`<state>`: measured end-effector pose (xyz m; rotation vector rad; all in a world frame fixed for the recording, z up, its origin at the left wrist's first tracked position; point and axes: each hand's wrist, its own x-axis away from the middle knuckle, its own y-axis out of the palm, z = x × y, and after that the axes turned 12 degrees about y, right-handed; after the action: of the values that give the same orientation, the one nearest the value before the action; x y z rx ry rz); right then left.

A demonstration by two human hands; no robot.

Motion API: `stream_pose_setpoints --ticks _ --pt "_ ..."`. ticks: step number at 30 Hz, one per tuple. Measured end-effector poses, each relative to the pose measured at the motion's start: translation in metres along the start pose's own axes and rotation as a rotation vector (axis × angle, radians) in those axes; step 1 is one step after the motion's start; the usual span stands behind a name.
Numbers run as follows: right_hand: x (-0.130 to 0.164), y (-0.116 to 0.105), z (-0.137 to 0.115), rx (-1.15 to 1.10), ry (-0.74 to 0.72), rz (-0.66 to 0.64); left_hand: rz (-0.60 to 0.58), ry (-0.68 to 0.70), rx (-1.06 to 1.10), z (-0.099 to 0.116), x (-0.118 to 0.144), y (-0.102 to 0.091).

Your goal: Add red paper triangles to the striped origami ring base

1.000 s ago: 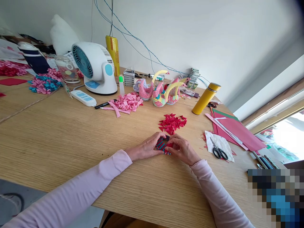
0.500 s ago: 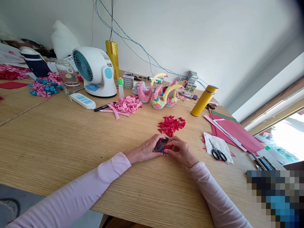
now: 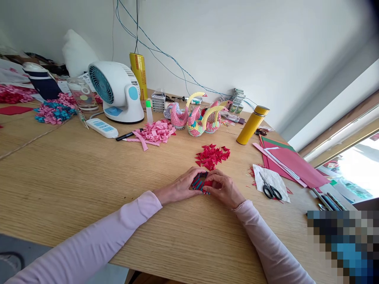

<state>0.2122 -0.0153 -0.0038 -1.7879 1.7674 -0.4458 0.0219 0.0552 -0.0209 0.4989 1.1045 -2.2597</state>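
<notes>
Paper ring [image 3: 201,184]: red and blue folded pieces, partly built, resting on the tabletop [image 3: 89,173] and pinched between left hand [image 3: 180,187] and right hand [image 3: 225,190]. Loose red pieces [image 3: 211,156] just beyond the hands, unused. Finished paper swans [image 3: 197,116] farther back.

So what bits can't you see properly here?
- Paper piece, head view: mostly hidden between the left hand and right hand; its shape is unclear.
- Bottom right corner: blurred into squares.
- Small boxes by the wall: too small to read.
- Pens: partly cut off by the blur.
</notes>
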Motion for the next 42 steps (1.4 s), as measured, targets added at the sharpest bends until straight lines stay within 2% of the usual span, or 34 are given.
stream_pose_setpoints --ticks 4,9,13,17,18,20,23,26,32,37,42 --pt "-0.001 -0.005 -0.002 0.001 -0.022 -0.039 -0.025 -0.013 -0.028 -0.001 -0.002 -0.002" --pt "-0.003 -0.005 -0.002 0.002 -0.019 -0.069 0.011 -0.080 -0.085 -0.008 -0.007 -0.004" --pt "0.000 0.005 -0.002 -0.144 0.031 -0.037 -0.064 -0.059 -0.138 -0.007 -0.013 -0.005" --pt "0.002 0.005 0.004 -0.343 0.126 -0.137 -0.109 -0.041 -0.036 0.001 -0.014 -0.007" --pt "0.002 0.002 0.007 -0.373 0.140 -0.129 -0.120 -0.054 -0.015 0.003 -0.014 -0.008" --pt "-0.003 -0.007 0.018 -0.375 0.189 -0.020 -0.134 -0.071 -0.016 0.008 -0.014 -0.009" --pt "-0.014 -0.022 0.035 -0.167 0.302 0.304 -0.159 -0.043 -0.083 0.012 -0.016 -0.009" --pt "-0.025 -0.029 0.042 -0.067 0.292 0.387 -0.168 -0.028 -0.151 0.012 -0.017 -0.006" --pt "-0.035 -0.019 0.034 -0.023 0.211 0.304 -0.087 -0.017 -0.251 0.012 -0.017 0.003" --pt "-0.029 -0.019 0.038 -0.217 0.306 0.274 -0.077 -0.070 -0.262 0.014 -0.021 0.009" --pt "-0.007 -0.022 0.032 -0.463 0.409 0.204 -0.054 -0.064 -0.285 0.016 -0.025 0.013"
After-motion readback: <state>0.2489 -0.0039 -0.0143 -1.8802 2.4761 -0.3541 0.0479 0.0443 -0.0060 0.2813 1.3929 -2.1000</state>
